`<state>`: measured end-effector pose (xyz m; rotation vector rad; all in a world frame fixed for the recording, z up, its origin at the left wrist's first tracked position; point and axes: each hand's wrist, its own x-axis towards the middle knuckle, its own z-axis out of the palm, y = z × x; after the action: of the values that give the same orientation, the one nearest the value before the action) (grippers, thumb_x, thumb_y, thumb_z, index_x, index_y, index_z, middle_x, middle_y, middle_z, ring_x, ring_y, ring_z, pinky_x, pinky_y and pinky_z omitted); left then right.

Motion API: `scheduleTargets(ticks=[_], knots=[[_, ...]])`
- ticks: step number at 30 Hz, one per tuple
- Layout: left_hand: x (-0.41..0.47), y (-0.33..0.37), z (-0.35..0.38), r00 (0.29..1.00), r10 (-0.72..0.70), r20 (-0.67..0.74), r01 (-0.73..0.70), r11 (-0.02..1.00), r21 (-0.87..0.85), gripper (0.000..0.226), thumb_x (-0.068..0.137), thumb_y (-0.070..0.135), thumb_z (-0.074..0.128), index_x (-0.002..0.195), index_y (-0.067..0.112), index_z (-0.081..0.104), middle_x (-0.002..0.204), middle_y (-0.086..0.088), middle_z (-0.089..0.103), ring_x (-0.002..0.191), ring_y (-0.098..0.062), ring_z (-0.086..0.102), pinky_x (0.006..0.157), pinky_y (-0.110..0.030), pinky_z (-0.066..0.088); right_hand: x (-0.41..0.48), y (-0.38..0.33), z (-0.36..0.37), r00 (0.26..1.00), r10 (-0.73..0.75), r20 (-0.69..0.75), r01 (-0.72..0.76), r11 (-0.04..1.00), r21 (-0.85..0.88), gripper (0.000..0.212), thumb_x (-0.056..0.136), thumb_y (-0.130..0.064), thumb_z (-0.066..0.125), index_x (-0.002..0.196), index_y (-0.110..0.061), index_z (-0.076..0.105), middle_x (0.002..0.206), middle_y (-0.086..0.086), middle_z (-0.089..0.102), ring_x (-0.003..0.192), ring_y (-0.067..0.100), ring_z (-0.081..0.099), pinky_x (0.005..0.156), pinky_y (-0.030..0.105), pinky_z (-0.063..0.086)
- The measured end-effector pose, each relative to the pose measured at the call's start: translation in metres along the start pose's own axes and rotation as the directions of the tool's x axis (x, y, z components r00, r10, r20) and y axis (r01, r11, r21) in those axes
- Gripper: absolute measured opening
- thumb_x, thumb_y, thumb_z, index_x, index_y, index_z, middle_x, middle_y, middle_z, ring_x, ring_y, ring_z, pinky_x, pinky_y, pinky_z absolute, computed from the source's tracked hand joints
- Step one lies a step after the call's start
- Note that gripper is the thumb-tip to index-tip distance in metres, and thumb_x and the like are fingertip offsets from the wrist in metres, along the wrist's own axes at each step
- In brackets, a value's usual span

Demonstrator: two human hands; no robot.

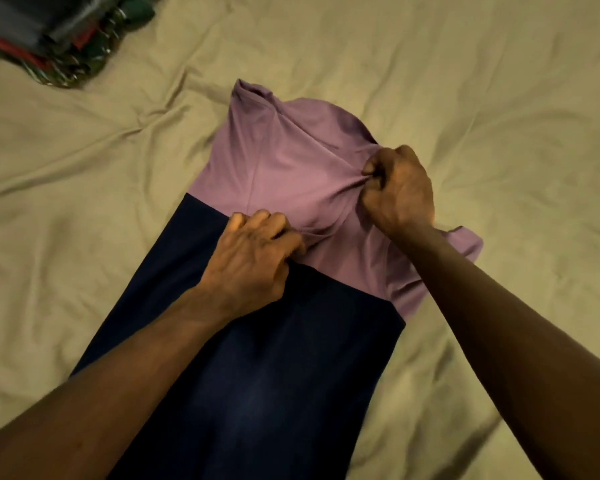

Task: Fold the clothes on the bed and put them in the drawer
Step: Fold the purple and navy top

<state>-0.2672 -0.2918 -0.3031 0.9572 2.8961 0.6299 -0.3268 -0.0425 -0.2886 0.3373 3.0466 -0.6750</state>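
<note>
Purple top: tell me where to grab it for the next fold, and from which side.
Probably its middle, from above, as both hands do now. The left hand pinches a ridge by the dark blue cloth, and the right hand bunches cloth near the right side. The purple top lies flat on the sheet, so only pinched-up slack gives a hold.

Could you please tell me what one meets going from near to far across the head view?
Navy garment → left hand, gripping the purple garment → right hand, gripping it too → the purple garment's far end → pile of clothes in the far left corner.
</note>
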Motion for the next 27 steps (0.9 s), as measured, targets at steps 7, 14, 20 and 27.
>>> scheduleTargets(ticks=[7, 14, 20, 27], knots=[[0.111, -0.086, -0.041, 0.568, -0.814, -0.124, 0.767, 0.578, -0.279, 0.047, 0.088, 0.059, 0.054, 0.117, 0.024, 0.068, 0.127, -0.009, 0.067, 0.123, -0.032, 0.059, 0.103, -0.042, 0.046, -0.007, -0.026, 0.007, 0.916, 0.359, 0.178, -0.392, 0.893, 0.220, 0.053, 0.089, -0.053, 0.063, 0.130, -0.020, 0.057, 0.121, 0.004, 0.068, 0.113, 0.028, 0.063, 0.097, 0.035, 0.049], [0.170, -0.127, -0.041, 0.574, -0.817, 0.054, 0.772, 0.517, -0.370, 0.023, 0.087, 0.047, 0.072, 0.098, 0.026, 0.073, 0.111, -0.001, 0.074, 0.107, -0.024, 0.068, 0.093, -0.032, 0.053, -0.007, -0.029, 0.016, 0.873, 0.468, 0.138, -0.482, 0.780, 0.399, 0.030, 0.083, -0.011, 0.058, 0.110, -0.025, 0.060, 0.076, -0.010, 0.061, 0.065, 0.012, 0.060, 0.072, 0.026, 0.051], [0.069, -0.041, -0.023, 0.841, -0.452, -0.297, 0.437, 0.892, -0.118, 0.038, 0.094, 0.055, 0.057, 0.115, 0.023, 0.060, 0.121, -0.007, 0.058, 0.117, -0.030, 0.053, 0.096, -0.046, 0.036, 0.001, -0.024, 0.016, 0.908, 0.392, 0.152, -0.419, 0.870, 0.261, 0.035, 0.089, -0.052, 0.062, 0.108, -0.023, 0.062, 0.099, -0.001, 0.071, 0.092, 0.024, 0.065, 0.085, 0.036, 0.054], [0.008, 0.023, 0.022, 0.991, -0.137, 0.006, 0.134, 0.974, 0.182, 0.045, 0.090, 0.048, 0.062, 0.127, 0.022, 0.062, 0.107, -0.002, 0.061, 0.095, -0.028, 0.056, 0.078, -0.042, 0.033, 0.014, -0.024, 0.016, 0.912, 0.411, -0.001, -0.403, 0.894, 0.198, 0.034, 0.092, -0.045, 0.057, 0.102, -0.015, 0.069, 0.111, 0.008, 0.074, 0.111, 0.032, 0.065, 0.089, 0.032, 0.048]])
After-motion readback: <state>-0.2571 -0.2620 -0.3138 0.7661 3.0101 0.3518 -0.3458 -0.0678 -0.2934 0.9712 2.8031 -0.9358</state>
